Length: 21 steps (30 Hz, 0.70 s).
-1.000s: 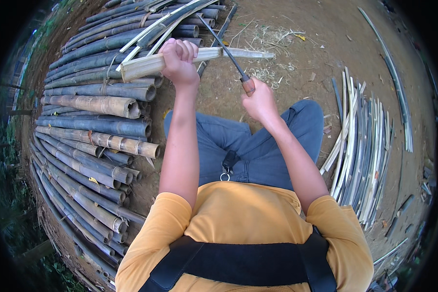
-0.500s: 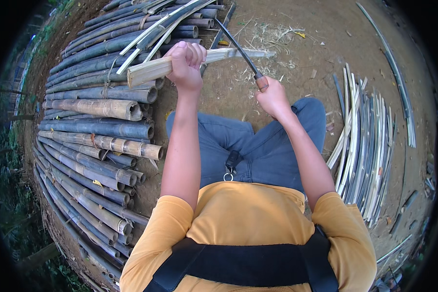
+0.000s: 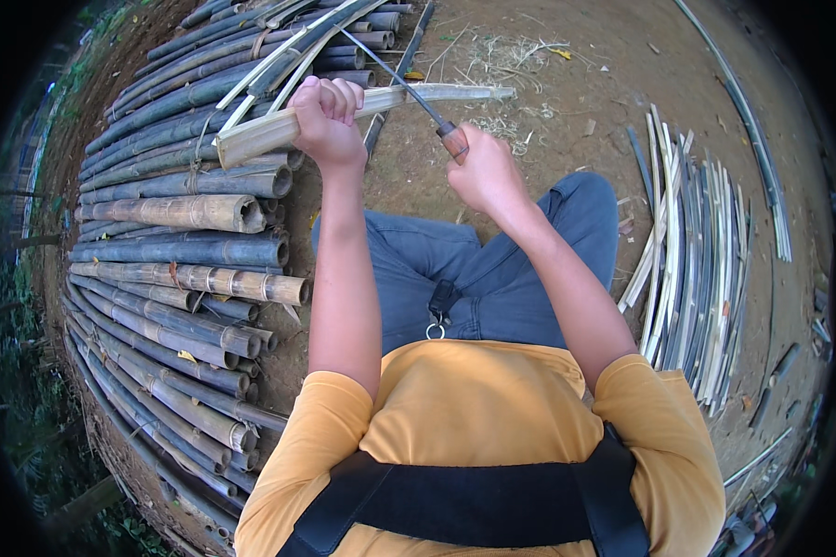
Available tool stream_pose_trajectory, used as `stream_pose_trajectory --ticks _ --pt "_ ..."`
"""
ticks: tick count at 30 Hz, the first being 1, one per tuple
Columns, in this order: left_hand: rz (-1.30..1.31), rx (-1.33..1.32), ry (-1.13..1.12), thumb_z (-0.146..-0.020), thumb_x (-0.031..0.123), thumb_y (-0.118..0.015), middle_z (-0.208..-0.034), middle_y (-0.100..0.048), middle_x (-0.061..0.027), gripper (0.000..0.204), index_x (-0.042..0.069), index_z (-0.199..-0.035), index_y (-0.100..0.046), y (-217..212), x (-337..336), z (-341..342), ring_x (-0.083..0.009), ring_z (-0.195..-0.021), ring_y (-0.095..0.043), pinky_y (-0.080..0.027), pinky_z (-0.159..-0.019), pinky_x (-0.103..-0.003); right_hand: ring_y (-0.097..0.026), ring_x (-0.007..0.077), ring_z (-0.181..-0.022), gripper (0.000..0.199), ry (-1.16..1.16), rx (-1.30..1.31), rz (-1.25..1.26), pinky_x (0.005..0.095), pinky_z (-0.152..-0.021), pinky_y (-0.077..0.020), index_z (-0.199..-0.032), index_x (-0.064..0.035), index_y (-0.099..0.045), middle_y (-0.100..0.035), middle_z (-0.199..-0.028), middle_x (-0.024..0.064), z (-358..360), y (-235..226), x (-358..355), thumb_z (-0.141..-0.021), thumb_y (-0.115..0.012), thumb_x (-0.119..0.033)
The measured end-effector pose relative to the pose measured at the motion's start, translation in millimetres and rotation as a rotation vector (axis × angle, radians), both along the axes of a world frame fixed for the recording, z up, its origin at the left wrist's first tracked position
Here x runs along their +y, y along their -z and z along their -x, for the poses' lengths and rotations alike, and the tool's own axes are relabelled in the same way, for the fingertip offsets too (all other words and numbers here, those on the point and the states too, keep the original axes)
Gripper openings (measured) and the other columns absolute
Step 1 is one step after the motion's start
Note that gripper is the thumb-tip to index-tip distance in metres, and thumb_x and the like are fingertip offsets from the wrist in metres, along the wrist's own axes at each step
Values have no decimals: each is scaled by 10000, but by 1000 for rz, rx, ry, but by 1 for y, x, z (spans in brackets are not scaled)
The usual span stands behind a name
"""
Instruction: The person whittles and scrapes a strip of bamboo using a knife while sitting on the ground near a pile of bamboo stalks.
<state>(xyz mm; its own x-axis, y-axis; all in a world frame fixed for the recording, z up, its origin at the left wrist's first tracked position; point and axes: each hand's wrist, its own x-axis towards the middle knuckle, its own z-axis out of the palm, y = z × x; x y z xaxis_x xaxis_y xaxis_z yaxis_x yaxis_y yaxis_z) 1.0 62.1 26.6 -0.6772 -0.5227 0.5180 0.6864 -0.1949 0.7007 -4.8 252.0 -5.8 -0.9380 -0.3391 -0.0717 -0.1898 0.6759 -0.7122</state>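
Left hand [image 3: 330, 128] gripping pale split-bamboo piece [image 3: 260, 136], right hand [image 3: 489, 174] clenched round brown wooden-handled dark-bladed knife [image 3: 424, 107] crossing that piece, grey round bamboo poles [image 3: 186, 249] left of it

The person has two hands, left [image 3: 330, 127] and right [image 3: 488, 169], one wooden-handled knife [image 3: 443, 128] and one split-bamboo slat [image 3: 381, 99] near twelve o'clock; one bamboo-pole stack [image 3: 181, 249] at nine, one split-bamboo-strip pile [image 3: 698, 274] at three, both uncountable.
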Motion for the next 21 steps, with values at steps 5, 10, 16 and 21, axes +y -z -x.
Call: stream_pose_trajectory --ticks 5,10,16,21 --pt "-28 -17 -20 -933 211 -391 -482 -245 -7 415 144 -549 -250 4 -1 -3 -139 -454 -244 -336 -552 -344 -628 431 -836 157 35 -34 72 491 -733 -472 -870 -9 -542 -641 -827 225 11 23 0 -764 -618 -95" --pt "-33 -15 -16 -928 208 -396 -485 -239 -6 413 142 -550 -242 4 -14 -3 -138 -453 -244 -333 -550 -339 -632 431 -845 152 15 -9 40 493 -739 -475 -875 -9 -553 -645 -826 231 4 18 -14 -757 -612 -82" --pt "14 15 16 -928 201 -394 -484 -226 -3 413 137 -552 -234 4 2 -1 -135 -450 -239 -320 -535 -334 -627 434 -847 136 123 -33 6 492 -747 -475 -861 -13 -547 -636 -812 233 17 38 10 -750 -602 -69" --pt "45 19 26 -932 194 -392 -481 -217 0 411 137 -555 -237 -4 2 6 -135 -450 -233 -317 -532 -337 -641 428 -853 158 28 -54 86 486 -743 -488 -894 -1 -564 -651 -838 239 0 25 17 -757 -597 -70"
